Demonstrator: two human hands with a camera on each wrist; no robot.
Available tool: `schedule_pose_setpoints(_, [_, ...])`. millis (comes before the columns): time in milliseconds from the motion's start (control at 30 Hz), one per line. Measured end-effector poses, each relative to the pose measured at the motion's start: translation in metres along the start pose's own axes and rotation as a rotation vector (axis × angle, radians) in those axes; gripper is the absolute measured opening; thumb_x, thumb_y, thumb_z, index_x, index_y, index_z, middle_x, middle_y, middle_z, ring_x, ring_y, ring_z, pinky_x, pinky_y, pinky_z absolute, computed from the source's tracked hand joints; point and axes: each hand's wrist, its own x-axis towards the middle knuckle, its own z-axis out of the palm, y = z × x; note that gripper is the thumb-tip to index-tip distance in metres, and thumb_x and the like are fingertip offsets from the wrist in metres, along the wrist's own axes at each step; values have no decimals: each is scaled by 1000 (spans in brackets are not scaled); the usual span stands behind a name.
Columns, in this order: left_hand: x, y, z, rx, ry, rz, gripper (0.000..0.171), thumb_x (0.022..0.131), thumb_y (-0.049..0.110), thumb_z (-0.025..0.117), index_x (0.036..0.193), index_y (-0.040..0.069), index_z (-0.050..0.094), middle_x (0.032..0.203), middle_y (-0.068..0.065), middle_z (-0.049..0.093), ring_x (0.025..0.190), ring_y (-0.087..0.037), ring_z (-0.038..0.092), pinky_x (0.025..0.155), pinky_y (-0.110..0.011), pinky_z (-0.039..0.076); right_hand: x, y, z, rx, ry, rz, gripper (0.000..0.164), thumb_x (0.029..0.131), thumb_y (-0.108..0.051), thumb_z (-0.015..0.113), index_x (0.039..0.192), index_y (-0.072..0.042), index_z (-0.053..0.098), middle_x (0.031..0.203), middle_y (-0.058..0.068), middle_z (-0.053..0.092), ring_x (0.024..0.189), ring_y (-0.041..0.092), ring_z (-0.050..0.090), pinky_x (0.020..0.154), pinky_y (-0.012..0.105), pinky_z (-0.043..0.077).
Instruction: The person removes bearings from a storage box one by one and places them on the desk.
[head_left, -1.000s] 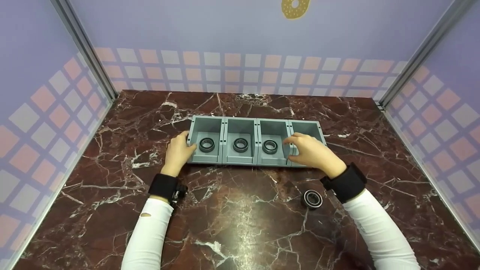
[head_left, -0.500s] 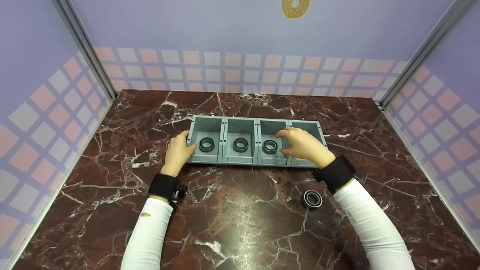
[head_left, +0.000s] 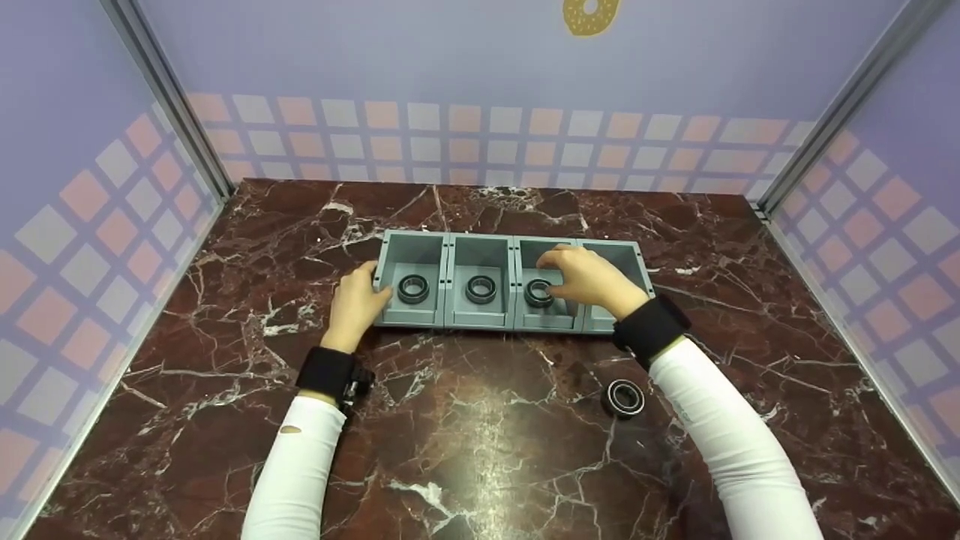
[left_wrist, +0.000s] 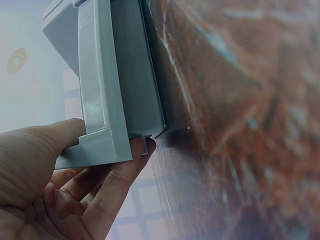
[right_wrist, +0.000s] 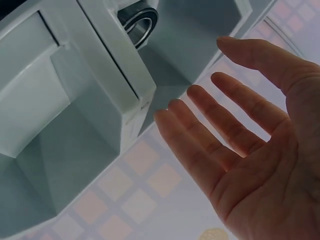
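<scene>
A row of joined grey-green plastic bins (head_left: pixel 480 321) stands on the table. My left hand (head_left: pixel 356 306) holds its left end wall; in the left wrist view the thumb lies over the rim and the fingers (left_wrist: pixel 117 182) on the outer side. One black-and-silver bearing lies in each of three bins: the leftmost bearing (head_left: pixel 413 301), the second bearing (head_left: pixel 481 301) and the third bearing (head_left: pixel 529 294). Above the third bin is my right hand (head_left: pixel 592 281), fingers spread and holding nothing. It partly covers the third bearing and the rightmost bin. Another bearing (head_left: pixel 609 403) lies on the table.
The dark red marble-patterned table (head_left: pixel 465 450) reaches out in front of the bins. Tiled-pattern panels (head_left: pixel 465 142) close in the back and both sides. Metal posts (head_left: pixel 176 97) stand at the back corners.
My right hand has moved left from the rightmost bin to over the third bin, its thumb now near the third bearing. My left hand, the bins and the bearings have stayed put.
</scene>
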Motion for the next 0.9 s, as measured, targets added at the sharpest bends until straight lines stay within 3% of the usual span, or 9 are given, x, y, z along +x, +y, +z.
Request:
schedule_pose_setpoints(533, [-1,2,-1,-2,-14,-3,49,84,10,65,129,-2,51,106,-25,63,86,-40,62,71,-50,47,23,2,17,-15,-120,72,45,81,-11,67,123,0,58,120,19,56,111,33,52,93,45,39])
schedule_pose_setpoints(900, [-1,2,0,-16,-8,0,48,84,8,66,128,-1,52,104,-24,64,81,-37,63,68,-48,48,33,8,26,-26,-152,86,48,78,-11,70,122,2,58,117,20,59,111,36,52,93,45,40])
